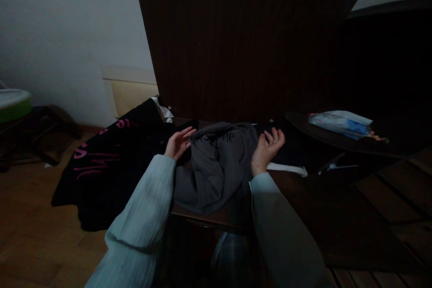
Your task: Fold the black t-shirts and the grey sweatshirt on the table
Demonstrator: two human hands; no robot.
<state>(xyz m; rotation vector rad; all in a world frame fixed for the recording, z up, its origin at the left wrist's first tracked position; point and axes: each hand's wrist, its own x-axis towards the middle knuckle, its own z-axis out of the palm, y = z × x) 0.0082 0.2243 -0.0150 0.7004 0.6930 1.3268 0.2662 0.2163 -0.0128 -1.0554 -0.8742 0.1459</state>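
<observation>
A grey garment [219, 166] with dark lettering lies bunched on a dark wooden surface [303, 198] in front of me. My left hand [178, 143] rests at the garment's left edge with its fingers stretched out and slightly spread. My right hand [266, 149] presses on the garment's right edge, its fingers curled over the cloth. Both arms wear pale long sleeves. A black garment with pink lettering [108, 162] hangs off the left side of the surface, just left of my left hand.
A crumpled plastic bag [340, 123] lies on a dark round table [354, 144] at right. A dark ribbed panel [236, 40] stands behind. A white cloth edge [286, 168] shows under dark fabric. A green-rimmed tub [13, 103] sits far left above the wooden floor.
</observation>
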